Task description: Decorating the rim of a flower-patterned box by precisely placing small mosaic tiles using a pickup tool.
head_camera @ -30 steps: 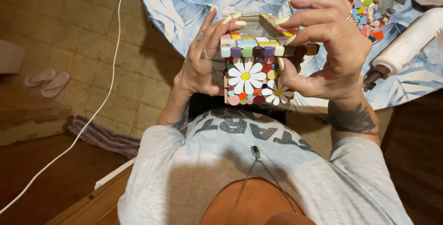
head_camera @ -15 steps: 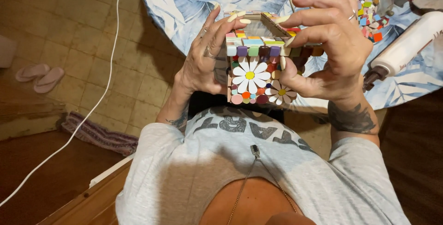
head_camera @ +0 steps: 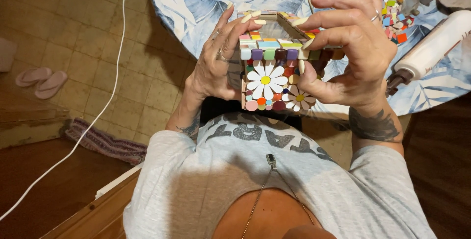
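We hold both hands raised close before our chest, palms turned toward each other. Our left hand (head_camera: 216,67) has its fingers stretched upward, the long pale nails curling inward at the tips. Our right hand (head_camera: 346,52) arches over from the other side, fingers bent, thumb pressing low. A dark tattoo marks each forearm.

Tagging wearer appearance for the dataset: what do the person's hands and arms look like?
Both hands, left hand and right hand, have long pale pointed nails and rings. Forearms are bare, with dark tattoos near each wrist. Short grey sleeves of a T-shirt end above the elbows.
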